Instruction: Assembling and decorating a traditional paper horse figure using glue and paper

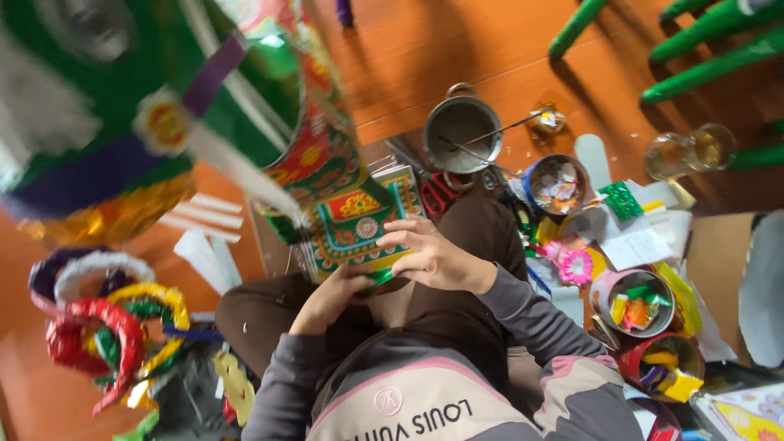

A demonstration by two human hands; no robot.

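We can't make out the big green-and-gold decorated piece (122, 106) upper left, motion-blurred and cut by the top edge. Left hand (331, 298) fingertips hidden under the patterned green sheet (359, 224). Colourful tray (747, 412) cropped lower right.

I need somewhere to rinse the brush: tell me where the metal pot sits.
In the head view, the metal pot sits on the orange floor at upper centre, beyond the patterned paper panel, with red scissors just below it and a bowl of paper scraps to its right.
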